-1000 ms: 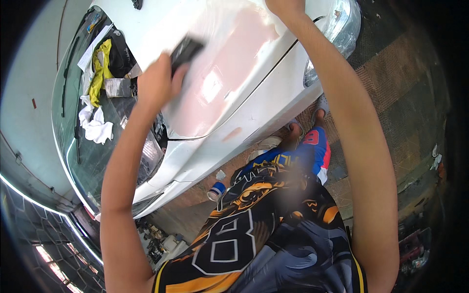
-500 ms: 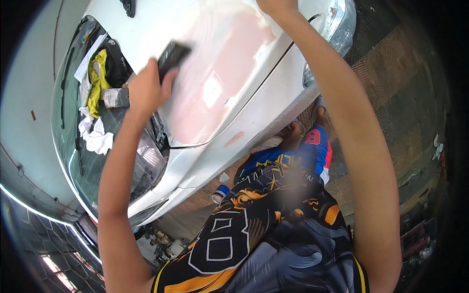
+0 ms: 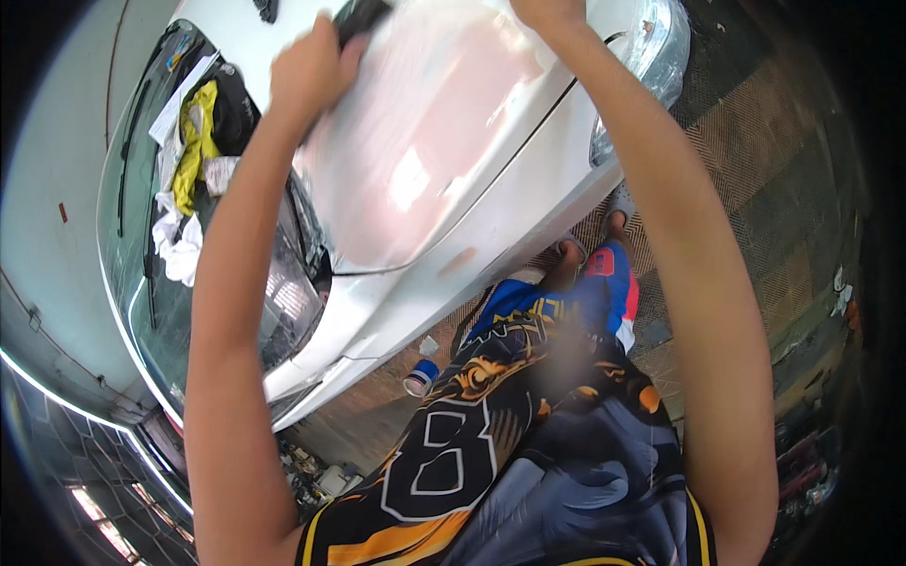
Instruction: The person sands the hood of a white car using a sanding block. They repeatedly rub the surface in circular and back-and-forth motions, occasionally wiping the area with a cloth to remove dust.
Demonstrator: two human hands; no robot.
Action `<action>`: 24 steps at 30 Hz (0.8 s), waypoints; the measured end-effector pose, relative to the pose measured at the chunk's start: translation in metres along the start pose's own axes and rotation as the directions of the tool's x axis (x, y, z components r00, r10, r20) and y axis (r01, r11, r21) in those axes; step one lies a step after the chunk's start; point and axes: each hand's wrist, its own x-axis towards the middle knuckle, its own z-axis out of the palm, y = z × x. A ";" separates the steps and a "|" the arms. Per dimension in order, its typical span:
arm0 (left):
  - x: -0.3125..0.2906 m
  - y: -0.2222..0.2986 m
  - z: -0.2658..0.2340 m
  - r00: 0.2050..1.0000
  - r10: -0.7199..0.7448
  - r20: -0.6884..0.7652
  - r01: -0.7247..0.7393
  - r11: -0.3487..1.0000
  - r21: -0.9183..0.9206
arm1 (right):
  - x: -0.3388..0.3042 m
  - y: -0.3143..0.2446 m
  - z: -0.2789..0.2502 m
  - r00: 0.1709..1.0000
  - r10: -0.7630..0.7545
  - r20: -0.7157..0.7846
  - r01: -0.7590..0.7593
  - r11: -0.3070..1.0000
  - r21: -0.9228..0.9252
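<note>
My left hand is closed around a black sanding block, blurred a little by motion and partly cut off by the upper edge. The block lies on the white car hood, by the far left side of a dull pinkish sanded patch. At the top of the view my right hand reaches over the hood near the headlight; its fingers are out of the picture, so what they touch cannot be seen.
A windshield bears a yellow cloth, a black bag, white crumpled cloth and a small grey block. Plastic film covers the headlight. A blue-and-white can stands on the floor beside the car.
My left hand has slid the sanding block up and away across the hood, toward the upper edge. My right hand has hardly moved.
</note>
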 end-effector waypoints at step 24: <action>-0.038 0.063 -0.008 0.994 -0.022 0.110 0.037 0.990 -0.138 | 0.007 0.001 -0.003 0.999 0.037 0.007 -0.036 0.994 -0.099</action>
